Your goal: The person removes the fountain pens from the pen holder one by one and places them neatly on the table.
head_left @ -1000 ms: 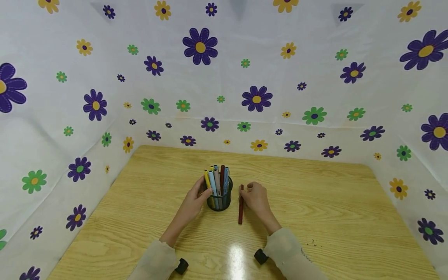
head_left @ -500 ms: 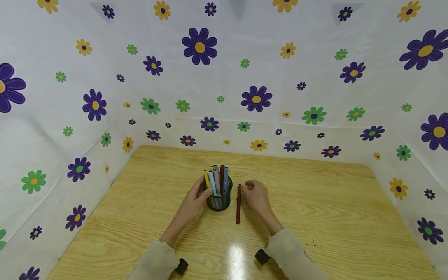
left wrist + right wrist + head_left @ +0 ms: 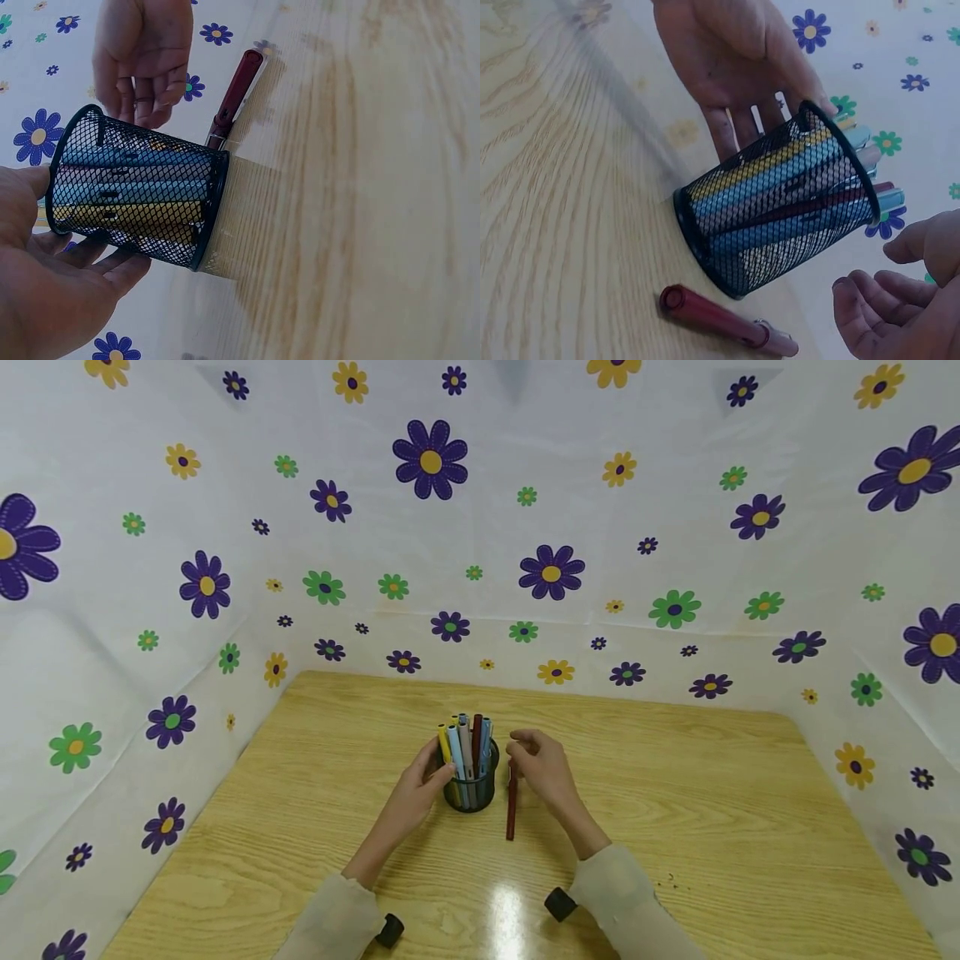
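A black mesh pen holder [image 3: 468,793] stands upright on the table, filled with several pens in yellow, light blue, grey and dark red. My left hand [image 3: 414,785] holds it from the left, thumb on the near side and fingers curled behind. Just right of the holder a dark red pen [image 3: 512,810] with a metal clip lies on the table, its clip end pointing away from me. My right hand [image 3: 546,768] hovers over that far end, fingers loosely bent with nothing between them. In the right wrist view a gap shows between the fingertips [image 3: 844,289] and the pen.
The light wood table [image 3: 697,793] is bordered at the back and sides by a white flowered sheet [image 3: 480,527]. A few small dark specks [image 3: 672,881] lie on the wood at the right. Black straps [image 3: 558,904] show at both sleeves.
The dark red pen has shifted slightly left, towards the holder. My right hand has let go of it and moved up and away. My left hand stays on the holder.
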Tool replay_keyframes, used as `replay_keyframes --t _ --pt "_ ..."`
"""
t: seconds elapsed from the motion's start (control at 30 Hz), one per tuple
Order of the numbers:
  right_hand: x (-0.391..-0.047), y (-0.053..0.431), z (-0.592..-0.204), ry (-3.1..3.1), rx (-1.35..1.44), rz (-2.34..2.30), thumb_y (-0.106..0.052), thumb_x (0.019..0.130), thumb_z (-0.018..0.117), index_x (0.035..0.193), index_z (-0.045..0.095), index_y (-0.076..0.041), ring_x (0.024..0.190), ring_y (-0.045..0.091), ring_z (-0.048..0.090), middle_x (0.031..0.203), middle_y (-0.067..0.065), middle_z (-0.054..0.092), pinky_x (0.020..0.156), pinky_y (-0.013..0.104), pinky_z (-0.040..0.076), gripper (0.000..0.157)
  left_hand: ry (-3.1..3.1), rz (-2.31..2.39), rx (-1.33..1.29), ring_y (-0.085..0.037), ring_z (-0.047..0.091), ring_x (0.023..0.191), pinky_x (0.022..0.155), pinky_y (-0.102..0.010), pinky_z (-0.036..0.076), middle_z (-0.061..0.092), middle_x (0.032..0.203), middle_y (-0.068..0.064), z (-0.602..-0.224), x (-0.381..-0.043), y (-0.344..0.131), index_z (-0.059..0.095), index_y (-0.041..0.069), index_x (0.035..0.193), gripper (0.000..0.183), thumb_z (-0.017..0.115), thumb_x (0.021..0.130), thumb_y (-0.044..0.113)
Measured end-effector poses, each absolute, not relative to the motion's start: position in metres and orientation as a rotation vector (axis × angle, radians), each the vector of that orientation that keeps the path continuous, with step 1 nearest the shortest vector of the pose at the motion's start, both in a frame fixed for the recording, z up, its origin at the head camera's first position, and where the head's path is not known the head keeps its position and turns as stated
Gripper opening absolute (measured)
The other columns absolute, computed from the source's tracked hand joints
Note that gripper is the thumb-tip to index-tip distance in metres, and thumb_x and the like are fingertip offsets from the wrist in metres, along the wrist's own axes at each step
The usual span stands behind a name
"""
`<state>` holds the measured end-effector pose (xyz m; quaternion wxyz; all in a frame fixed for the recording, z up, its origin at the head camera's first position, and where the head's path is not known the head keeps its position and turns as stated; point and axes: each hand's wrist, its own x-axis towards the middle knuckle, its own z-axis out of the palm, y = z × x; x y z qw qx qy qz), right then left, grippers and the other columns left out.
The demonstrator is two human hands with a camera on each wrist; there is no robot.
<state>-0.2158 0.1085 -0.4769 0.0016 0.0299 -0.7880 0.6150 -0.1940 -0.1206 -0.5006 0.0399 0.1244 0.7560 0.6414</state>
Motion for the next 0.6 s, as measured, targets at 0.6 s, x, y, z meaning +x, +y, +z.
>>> replay_keyframes --t 0.6 --pt "-0.22 0.087 -0.459 -2.49 0.263 1.8 -0.023 0.099 0.073 0.131 0.067 0.001 0.105 0.027 0.066 0.117 0.014 0.07 0.085 0.043 0.058 0.04 2.306 1.986 0.383 -0.037 0.036 0.148 0.118 -0.054 0.034 0.034 0.162 -0.023 -0.499 -0.193 -0.12 0.022 0.002 0.164 0.066 0.054 0.11 0.022"
